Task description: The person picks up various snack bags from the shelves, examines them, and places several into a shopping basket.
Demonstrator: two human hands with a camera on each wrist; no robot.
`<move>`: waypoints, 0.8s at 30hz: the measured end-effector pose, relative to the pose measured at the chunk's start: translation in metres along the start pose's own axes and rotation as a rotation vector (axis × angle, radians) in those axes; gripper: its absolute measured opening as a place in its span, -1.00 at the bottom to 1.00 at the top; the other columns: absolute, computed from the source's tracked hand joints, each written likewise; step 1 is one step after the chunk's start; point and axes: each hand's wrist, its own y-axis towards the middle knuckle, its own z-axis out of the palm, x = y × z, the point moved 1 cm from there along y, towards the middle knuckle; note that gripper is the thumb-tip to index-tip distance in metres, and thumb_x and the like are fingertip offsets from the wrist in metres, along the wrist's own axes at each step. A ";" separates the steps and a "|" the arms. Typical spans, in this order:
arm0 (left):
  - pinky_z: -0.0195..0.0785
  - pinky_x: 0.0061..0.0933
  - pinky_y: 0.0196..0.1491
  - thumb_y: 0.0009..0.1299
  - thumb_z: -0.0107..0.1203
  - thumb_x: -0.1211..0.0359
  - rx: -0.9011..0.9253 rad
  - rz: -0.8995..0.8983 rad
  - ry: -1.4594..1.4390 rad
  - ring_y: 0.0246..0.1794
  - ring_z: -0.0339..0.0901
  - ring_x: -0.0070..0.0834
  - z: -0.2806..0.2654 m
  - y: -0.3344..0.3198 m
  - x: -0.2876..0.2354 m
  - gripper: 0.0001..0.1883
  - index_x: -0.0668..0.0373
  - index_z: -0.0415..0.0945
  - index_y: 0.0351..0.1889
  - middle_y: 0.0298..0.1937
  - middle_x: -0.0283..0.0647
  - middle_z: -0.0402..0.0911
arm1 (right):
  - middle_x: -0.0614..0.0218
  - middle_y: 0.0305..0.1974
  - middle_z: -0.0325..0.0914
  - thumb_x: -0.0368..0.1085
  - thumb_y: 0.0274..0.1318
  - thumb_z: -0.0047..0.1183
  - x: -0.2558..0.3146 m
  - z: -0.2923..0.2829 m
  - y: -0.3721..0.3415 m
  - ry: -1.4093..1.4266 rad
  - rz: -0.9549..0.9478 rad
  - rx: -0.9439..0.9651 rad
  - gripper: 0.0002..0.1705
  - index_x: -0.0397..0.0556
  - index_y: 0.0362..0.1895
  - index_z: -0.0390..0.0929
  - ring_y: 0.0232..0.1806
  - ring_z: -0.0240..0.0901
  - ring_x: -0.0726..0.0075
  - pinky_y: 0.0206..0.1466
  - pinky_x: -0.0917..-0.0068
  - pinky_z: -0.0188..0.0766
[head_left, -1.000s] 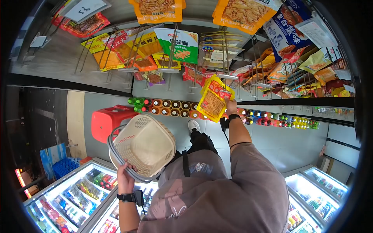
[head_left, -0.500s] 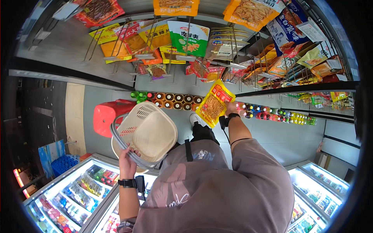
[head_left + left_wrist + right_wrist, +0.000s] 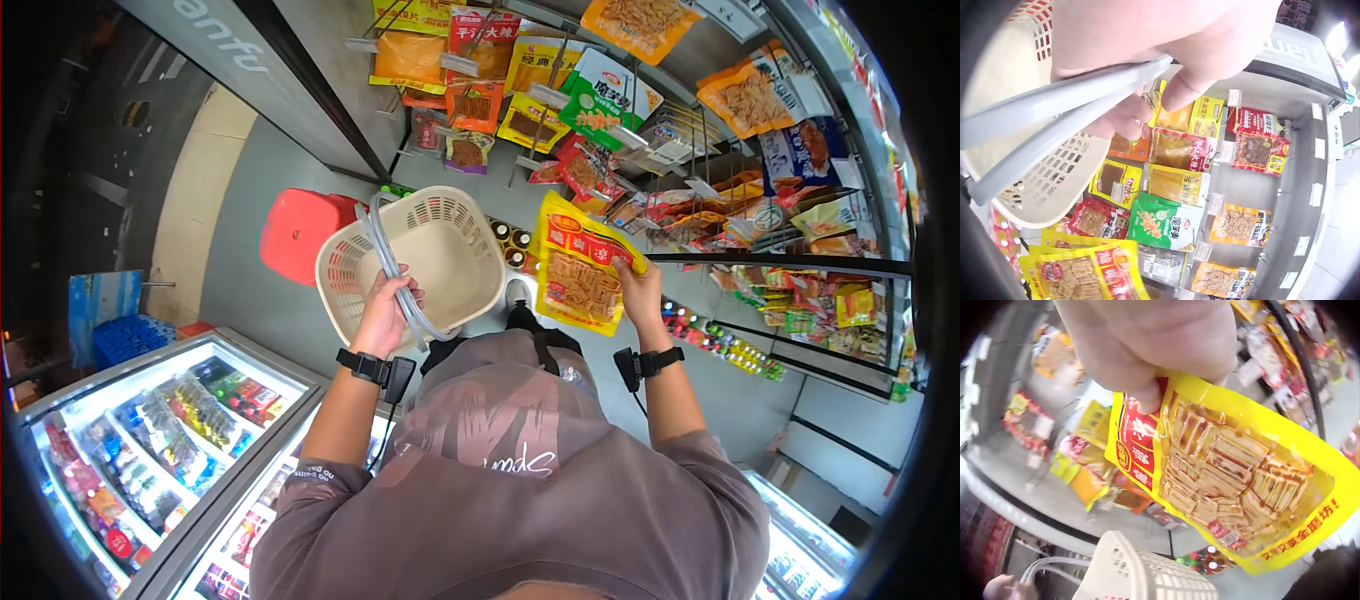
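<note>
My left hand [image 3: 390, 308] grips the two grey handles [image 3: 385, 255] of a cream plastic shopping basket [image 3: 470, 270]. No goods show inside the basket in the head view. In my right hand [image 3: 640, 292] is a yellow snack packet [image 3: 580, 265] with a red label and a clear window over brown strips. Thumb and fingers pinch the packet at its edge, seen close up in the right wrist view, where the packet [image 3: 1222, 481] hangs below the hand. The packet is just right of the basket's rim.
Hanging snack packets [image 3: 600, 100] fill the rack ahead and to the right. A red stool [image 3: 300, 235] stands behind the basket. Rows of bottles [image 3: 700, 335] line the floor below the rack. A lit glass-topped freezer [image 3: 170, 450] is at the left, another [image 3: 800, 530] at the lower right.
The view has swung left. The basket has been lifted nearer the middle of my body, and the yellow packet now hangs closer beside it, facing up more squarely. Both hands keep their holds.
</note>
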 end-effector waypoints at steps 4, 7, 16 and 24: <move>0.42 -0.39 -0.25 0.33 0.00 0.39 0.107 0.030 0.038 -0.35 0.48 -0.45 0.007 -0.003 -0.007 -0.69 0.15 0.28 0.03 -0.32 -0.26 0.46 | 0.42 -0.28 0.63 -0.37 0.20 0.10 0.095 0.036 -0.007 0.238 -0.054 0.028 -0.80 -0.21 -0.13 0.59 -0.26 0.43 0.63 -0.14 0.55 0.39; 0.40 -0.43 -0.26 0.33 0.00 0.39 0.154 0.042 0.073 -0.37 0.47 -0.49 0.015 -0.015 -0.017 -0.71 0.15 0.28 0.01 -0.32 -0.28 0.45 | 0.44 -0.21 0.62 -0.33 0.21 0.10 0.113 0.087 0.001 0.344 -0.076 0.118 -0.77 -0.16 -0.07 0.57 -0.22 0.48 0.59 -0.10 0.54 0.41; 0.38 -0.49 -0.21 0.35 -0.01 0.42 0.321 0.158 0.059 -0.32 0.45 -0.54 0.026 -0.059 -0.050 -0.69 0.16 0.30 0.05 -0.27 -0.29 0.45 | 0.29 -0.20 0.60 -0.33 0.27 -0.01 0.059 0.262 -0.024 0.594 0.388 0.240 -0.77 -0.15 -0.04 0.49 -0.22 0.53 0.40 -0.17 0.38 0.47; 0.36 -0.45 -0.17 0.35 -0.01 0.43 0.395 0.103 -0.056 -0.26 0.44 -0.50 0.015 -0.058 -0.040 -0.67 0.13 0.26 0.07 -0.22 -0.28 0.43 | 0.17 -0.29 0.49 -0.17 0.39 -0.32 -0.006 0.293 -0.041 0.746 0.824 0.474 -0.66 -0.12 0.03 0.36 -0.46 0.44 0.17 -0.52 0.10 0.38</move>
